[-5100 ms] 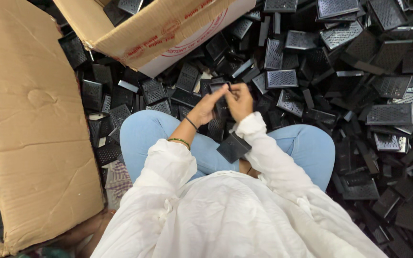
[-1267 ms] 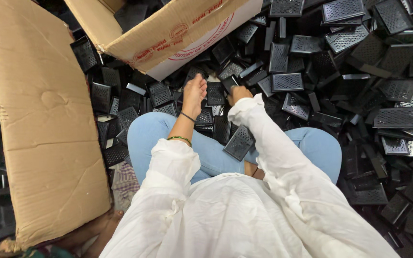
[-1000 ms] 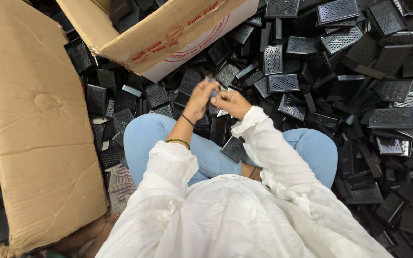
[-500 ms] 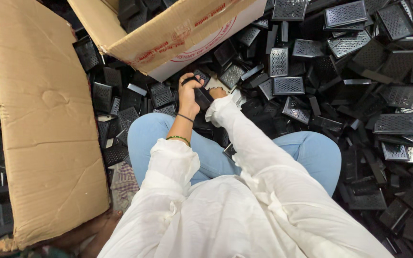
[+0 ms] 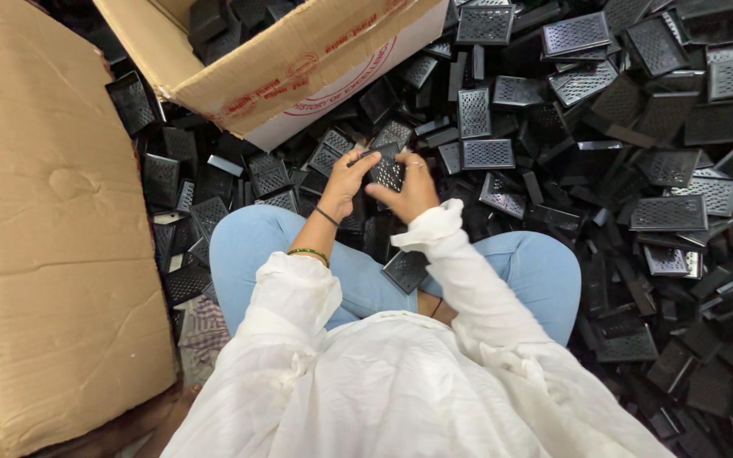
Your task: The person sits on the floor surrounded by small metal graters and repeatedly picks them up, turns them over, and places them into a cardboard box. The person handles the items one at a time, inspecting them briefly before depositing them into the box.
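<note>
Left hand (image 5: pixel 345 180) and right hand (image 5: pixel 411 188) jointly gripped a black perforated plate (image 5: pixel 386 170); a cardboard box (image 5: pixel 299 64) lay at eleven o'clock, apparently holding similar plates.

I see small workshop or sorting floor: heap of identical black perforated plastic parts (image 5: pixel 604 127) covering floor, open cardboard carton (image 5: pixel 299 68) holding more, flattened cardboard sheet (image 5: pixel 53 237) alongside, worker seated among them.

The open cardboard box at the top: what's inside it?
Inside the cardboard box, several black perforated panels show at the open end. Its flap and printed wall hide the rest, so how full it is cannot be told.
</note>
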### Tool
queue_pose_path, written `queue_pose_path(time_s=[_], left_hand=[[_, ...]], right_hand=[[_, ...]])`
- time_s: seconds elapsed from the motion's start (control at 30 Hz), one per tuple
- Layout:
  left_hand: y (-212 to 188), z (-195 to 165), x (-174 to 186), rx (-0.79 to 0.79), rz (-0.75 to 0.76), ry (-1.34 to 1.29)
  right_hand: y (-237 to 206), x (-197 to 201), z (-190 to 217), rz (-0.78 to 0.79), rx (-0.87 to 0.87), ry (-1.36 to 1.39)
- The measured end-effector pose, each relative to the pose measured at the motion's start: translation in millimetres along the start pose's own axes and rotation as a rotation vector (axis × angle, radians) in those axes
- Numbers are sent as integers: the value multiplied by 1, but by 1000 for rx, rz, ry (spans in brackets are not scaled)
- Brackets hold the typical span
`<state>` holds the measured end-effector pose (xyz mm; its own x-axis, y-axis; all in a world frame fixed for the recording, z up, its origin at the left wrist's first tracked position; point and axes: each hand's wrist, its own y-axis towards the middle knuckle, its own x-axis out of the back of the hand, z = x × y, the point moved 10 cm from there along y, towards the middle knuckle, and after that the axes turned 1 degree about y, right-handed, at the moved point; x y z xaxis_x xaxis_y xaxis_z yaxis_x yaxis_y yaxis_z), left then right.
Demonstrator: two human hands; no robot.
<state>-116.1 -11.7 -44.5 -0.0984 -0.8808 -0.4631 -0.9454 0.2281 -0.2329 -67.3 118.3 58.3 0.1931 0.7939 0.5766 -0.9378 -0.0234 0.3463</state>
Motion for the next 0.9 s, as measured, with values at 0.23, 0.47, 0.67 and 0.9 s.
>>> queue_pose_path(time_s=[0.23,0.47,0.67,0.9], left_hand=[[-1,-3,11,49,-68,-282],[0,-6,5,4,-35,-255],[-4,-14,-6,-112,78,-209],[-6,-31,-5,-218,112,-312]], right_hand=[[-7,-18,-6,-3,-258,416],[-20,-40,-8,105,-228,719],[-19,-34,8,7,-152,637],[-17,-37,-2,96,-200,810]])
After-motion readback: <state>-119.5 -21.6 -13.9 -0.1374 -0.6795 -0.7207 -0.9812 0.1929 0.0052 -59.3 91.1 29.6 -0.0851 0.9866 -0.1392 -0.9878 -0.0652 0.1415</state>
